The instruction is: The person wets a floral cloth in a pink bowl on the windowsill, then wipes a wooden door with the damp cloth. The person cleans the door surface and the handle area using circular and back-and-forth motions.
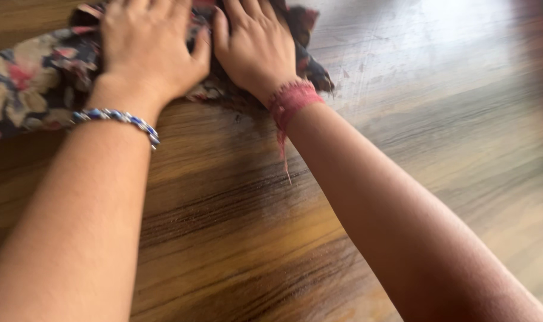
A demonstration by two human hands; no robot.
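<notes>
A dark floral cloth [36, 83] with pink and cream flowers lies bunched at the top left of the wooden surface [235, 226]. My left hand [149, 45] rests flat on the cloth, palm down, with a blue beaded bracelet [119, 117] at the wrist. Beside it my right hand [256, 48] also presses flat on the cloth, a frayed red thread band [290, 100] tied around its wrist. The fingertips of both hands are cut off by the top edge. Neither hand visibly grips the fabric.
The wood-grain surface stretches to the right and toward me, with bright glare at the top right [462, 24]. The cloth's dark corner [319, 77] sticks out just right of my right wrist.
</notes>
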